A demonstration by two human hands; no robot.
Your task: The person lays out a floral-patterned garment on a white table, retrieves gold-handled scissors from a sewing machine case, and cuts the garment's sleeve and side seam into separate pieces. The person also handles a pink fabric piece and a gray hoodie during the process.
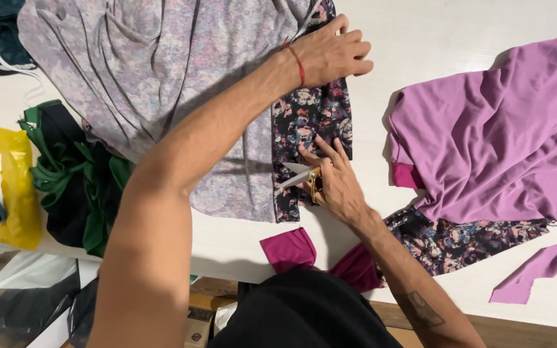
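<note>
My left hand (332, 53) presses flat on the far end of a dark floral fabric strip (311, 116) that lies on the white table (420, 32). A red band circles that wrist. My right hand (331, 179) grips a pair of scissors (301, 175) with gold handles, the blades apart and pointing left across the floral strip near its lower part. The strip borders a large pale mottled lilac fabric (162, 71) spread to the left.
A purple cloth (504, 135) lies at the right over more floral fabric (459, 241). Magenta scraps (289, 248) sit near the table's front edge, a lilac scrap (539, 269) at lower right. Green and black fabric (75, 177) and a yellow bag (17, 193) lie left.
</note>
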